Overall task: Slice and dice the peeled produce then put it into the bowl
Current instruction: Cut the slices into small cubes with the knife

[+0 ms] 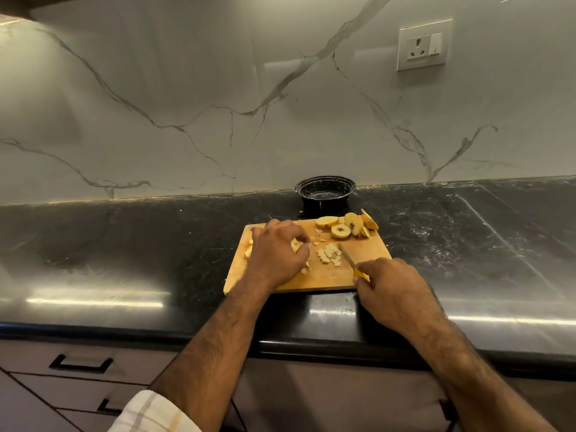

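R hand [393,294], nearest, gripped the yellow knife handle [361,274], fingers wrapped round it; blade [346,255] lay tip-fwd among the diced bits [328,254]. L hand [278,254] sat mid-board [367,249], fingers curled over a few pieces w/ thumb closing in, prob. gathering them. To do it well: keep L fingertips tucked, cubes even, sweep dice together before lifting. Uncut slices [341,231] waited at board's far edge. Beyond, on the counter [124,244], the black bowl [325,191] looked empty.
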Action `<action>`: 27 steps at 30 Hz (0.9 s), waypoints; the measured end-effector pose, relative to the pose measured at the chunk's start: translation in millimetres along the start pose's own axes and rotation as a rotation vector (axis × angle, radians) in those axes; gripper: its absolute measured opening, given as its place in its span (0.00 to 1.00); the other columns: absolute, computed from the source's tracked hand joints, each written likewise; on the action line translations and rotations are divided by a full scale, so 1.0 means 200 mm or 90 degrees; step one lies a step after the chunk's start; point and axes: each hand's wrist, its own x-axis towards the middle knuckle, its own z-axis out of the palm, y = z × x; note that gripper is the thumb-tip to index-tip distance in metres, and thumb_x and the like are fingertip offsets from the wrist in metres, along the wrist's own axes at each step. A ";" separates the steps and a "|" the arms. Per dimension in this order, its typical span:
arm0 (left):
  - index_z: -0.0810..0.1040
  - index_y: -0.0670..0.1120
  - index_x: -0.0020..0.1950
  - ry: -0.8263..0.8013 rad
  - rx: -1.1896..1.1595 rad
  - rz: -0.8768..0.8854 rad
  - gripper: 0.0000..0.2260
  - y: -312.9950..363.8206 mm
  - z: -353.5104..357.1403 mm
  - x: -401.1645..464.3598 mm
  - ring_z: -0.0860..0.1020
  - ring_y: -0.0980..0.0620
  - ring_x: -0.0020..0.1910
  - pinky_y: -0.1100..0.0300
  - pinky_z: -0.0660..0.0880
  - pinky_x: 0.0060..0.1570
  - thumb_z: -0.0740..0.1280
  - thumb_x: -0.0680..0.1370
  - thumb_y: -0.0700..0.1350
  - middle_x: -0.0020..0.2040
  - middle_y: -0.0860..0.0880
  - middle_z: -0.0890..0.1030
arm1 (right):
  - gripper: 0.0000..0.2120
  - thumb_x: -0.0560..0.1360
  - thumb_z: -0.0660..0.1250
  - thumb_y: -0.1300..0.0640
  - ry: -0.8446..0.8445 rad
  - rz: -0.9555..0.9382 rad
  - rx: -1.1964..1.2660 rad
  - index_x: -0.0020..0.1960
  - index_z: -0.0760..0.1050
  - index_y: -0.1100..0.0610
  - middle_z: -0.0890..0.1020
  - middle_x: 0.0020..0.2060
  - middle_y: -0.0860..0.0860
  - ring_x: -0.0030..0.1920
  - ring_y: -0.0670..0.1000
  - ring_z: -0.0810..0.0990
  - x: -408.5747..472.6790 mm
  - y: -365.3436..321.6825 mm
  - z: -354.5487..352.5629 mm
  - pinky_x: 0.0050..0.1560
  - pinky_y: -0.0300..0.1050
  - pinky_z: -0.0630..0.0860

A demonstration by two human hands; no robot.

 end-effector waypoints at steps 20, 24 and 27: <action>0.82 0.50 0.63 -0.115 -0.196 -0.149 0.26 -0.32 -0.11 0.13 0.76 0.60 0.55 0.52 0.76 0.57 0.56 0.83 0.67 0.59 0.52 0.81 | 0.14 0.83 0.60 0.47 -0.041 -0.034 -0.003 0.65 0.78 0.48 0.79 0.53 0.49 0.51 0.51 0.76 0.18 -0.34 0.14 0.53 0.50 0.76; 0.82 0.44 0.61 -0.147 -0.250 -0.159 0.29 -0.31 -0.08 0.14 0.76 0.56 0.54 0.61 0.71 0.48 0.53 0.85 0.66 0.61 0.46 0.81 | 0.18 0.83 0.60 0.45 -0.026 -0.070 -0.008 0.70 0.76 0.46 0.81 0.58 0.49 0.55 0.51 0.78 0.17 -0.34 0.11 0.55 0.49 0.77; 0.83 0.47 0.64 -0.142 -0.322 -0.165 0.33 -0.31 -0.08 0.14 0.78 0.56 0.58 0.60 0.71 0.53 0.51 0.82 0.69 0.61 0.52 0.81 | 0.16 0.82 0.60 0.45 0.053 -0.039 -0.033 0.65 0.80 0.47 0.84 0.52 0.49 0.50 0.52 0.80 0.17 -0.26 0.08 0.49 0.48 0.78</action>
